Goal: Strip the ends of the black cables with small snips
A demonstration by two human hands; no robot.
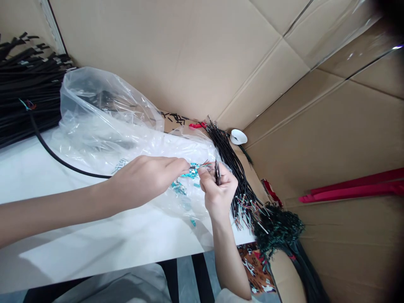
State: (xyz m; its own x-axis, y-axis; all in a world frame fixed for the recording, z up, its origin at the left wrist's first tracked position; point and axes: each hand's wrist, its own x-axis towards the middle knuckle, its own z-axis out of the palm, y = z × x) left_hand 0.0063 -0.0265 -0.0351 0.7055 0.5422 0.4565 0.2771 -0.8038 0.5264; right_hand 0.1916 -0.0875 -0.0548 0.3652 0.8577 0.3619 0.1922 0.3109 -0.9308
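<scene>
My left hand (pixel 148 174) reaches in from the left over the white table. Its fingers are closed around a black cable (pixel 69 163), which passes under the hand. At the fingertips is a small blue and white piece (pixel 193 170) with thin coloured wires (pixel 205 164) fanning out to the right. Close against those wires is my right hand (pixel 219 189), its fingers curled around a small dark metal hand tool (pixel 217 171); the tool's exact kind is unclear. Blue scraps (pixel 179 187) lie on the clear plastic below the hands.
A crumpled clear plastic bag (pixel 107 113) spreads behind my hands. Thick black cables (pixel 28 88) are piled at the left. Thinner black cables (pixel 232 160) with bared wire ends lie at the right, near a white bowl (pixel 238 136). Cardboard walls (pixel 176 50) enclose the table (pixel 94 248).
</scene>
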